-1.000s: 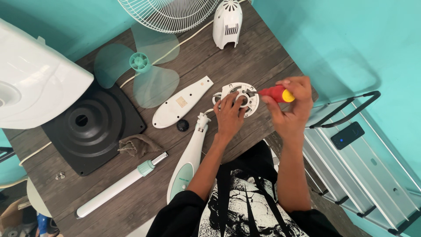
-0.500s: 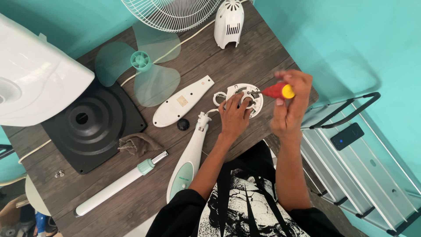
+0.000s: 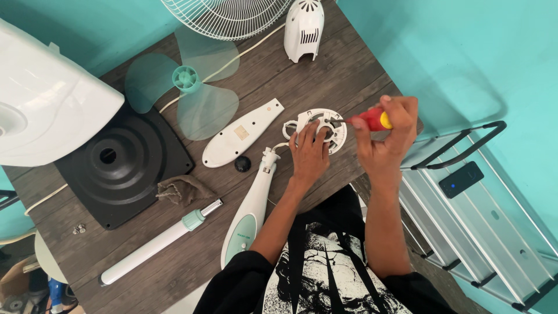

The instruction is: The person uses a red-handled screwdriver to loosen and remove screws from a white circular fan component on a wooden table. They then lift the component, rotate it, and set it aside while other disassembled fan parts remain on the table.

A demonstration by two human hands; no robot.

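Here, left to right: a matte black square base (image 3: 116, 166), a translucent teal fan blade (image 3: 186, 96), then your left hand (image 3: 309, 156) pressing fingers flat on the white round plastic housing (image 3: 325, 125) on the wood-grain table (image 3: 349, 75). Your right hand (image 3: 386, 136) grips a red-handled screwdriver (image 3: 363, 120), tip on it.

At your 10 o'clock: black square base (image 3: 119, 166), translucent green fan blade (image 3: 189, 87). At 12: white wire grille (image 3: 226, 17), white motor cover (image 3: 303, 28). At 8: white pole (image 3: 154, 244).
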